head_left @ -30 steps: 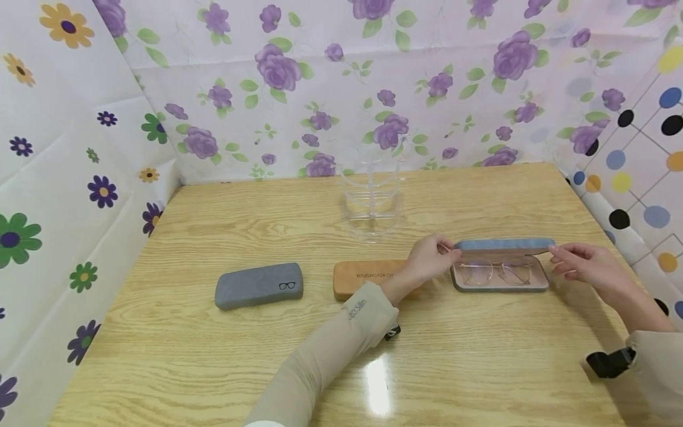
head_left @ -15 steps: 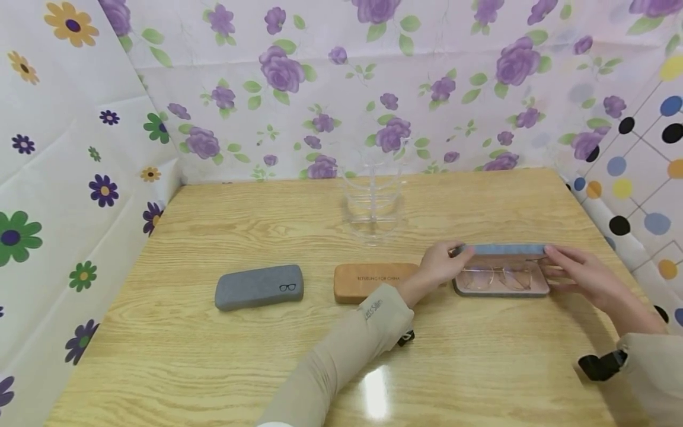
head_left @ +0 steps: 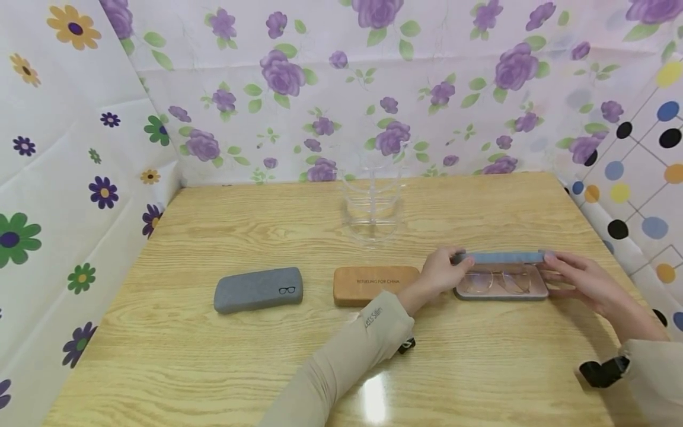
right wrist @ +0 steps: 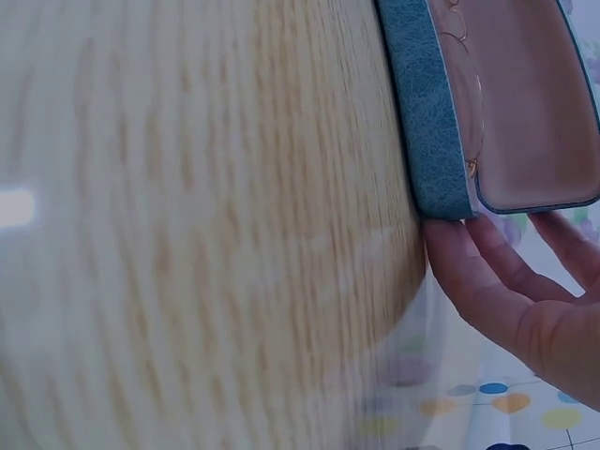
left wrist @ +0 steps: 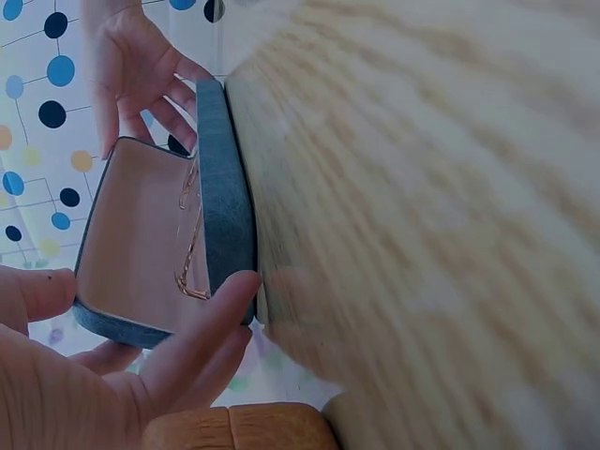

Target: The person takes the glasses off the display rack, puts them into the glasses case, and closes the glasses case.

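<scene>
A blue glasses case (head_left: 501, 296) lies half closed on the table at the right, its lid (head_left: 504, 258) tilted up over the pink-lined base. Inside rests a pair of thin gold-framed glasses (left wrist: 197, 246). My left hand (head_left: 443, 274) holds the case's left end, thumb on the lid's edge and fingers along the base in the left wrist view. At the opposite end, my right hand (head_left: 584, 281) grips the case, its thumb on the lid's corner. The right wrist view shows fingertips (right wrist: 450, 246) of that hand against the base's end.
A tan case (head_left: 373, 290) with lettering lies just left of my left hand, partly behind the forearm. Farther left is a grey case (head_left: 258, 289) with a glasses print. A clear display stand (head_left: 372, 207) stands behind them. Patterned cloths surround the wooden table (head_left: 256, 367).
The blue lid has tipped lower toward the base. My left hand has shifted slightly right, and my right hand has moved in round the case's right end.
</scene>
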`<action>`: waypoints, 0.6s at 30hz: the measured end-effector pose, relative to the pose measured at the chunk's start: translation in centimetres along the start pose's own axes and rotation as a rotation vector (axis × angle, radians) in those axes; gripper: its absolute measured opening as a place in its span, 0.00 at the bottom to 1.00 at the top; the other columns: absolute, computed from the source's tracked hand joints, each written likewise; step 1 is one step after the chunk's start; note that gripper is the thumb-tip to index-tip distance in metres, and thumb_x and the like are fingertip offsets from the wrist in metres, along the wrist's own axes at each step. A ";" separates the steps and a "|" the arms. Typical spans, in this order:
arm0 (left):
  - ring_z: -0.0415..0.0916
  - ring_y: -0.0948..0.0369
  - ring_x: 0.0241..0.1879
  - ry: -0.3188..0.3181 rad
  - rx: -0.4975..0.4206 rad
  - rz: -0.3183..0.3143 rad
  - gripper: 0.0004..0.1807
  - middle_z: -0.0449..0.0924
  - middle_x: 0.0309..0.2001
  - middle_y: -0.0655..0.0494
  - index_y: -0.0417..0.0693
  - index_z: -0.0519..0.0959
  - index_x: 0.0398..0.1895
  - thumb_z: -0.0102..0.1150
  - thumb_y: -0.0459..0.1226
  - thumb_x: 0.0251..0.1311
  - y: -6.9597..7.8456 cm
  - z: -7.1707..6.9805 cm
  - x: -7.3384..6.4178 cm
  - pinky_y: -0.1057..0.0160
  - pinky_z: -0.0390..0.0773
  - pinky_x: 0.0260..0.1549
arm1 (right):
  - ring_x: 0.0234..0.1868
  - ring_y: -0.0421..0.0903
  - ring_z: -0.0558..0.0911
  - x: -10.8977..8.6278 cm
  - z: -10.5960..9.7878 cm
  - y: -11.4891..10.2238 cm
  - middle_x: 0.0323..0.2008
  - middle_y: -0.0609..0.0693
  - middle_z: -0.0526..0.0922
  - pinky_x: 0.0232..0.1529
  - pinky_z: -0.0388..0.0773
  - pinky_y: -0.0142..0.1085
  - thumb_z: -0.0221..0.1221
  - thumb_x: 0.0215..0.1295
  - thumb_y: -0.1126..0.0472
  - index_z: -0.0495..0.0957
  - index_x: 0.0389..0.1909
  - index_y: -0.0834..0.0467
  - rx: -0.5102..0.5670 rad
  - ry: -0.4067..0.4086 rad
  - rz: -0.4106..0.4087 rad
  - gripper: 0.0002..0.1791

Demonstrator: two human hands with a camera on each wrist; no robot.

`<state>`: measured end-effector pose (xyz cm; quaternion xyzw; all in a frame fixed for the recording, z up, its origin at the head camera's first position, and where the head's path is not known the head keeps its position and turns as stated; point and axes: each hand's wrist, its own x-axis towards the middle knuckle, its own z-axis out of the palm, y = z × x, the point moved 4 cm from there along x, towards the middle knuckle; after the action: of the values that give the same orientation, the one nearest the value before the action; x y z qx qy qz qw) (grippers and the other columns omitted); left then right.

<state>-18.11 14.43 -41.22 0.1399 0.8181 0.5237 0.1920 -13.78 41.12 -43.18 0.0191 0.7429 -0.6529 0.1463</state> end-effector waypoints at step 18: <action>0.68 0.68 0.17 0.007 -0.174 0.005 0.17 0.77 0.48 0.59 0.45 0.80 0.47 0.64 0.31 0.51 -0.5 0.3 -0.5 0.73 0.69 0.12 | 0.44 0.36 0.78 -0.6 -0.4 1.2 0.45 0.37 0.77 0.40 0.78 0.36 0.49 0.66 0.70 0.73 0.55 0.44 0.180 -0.074 0.003 0.22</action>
<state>-17.49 14.24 -41.68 0.1229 0.7698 0.5939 0.1991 -13.04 41.80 -44.15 0.0092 0.6751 -0.7172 0.1726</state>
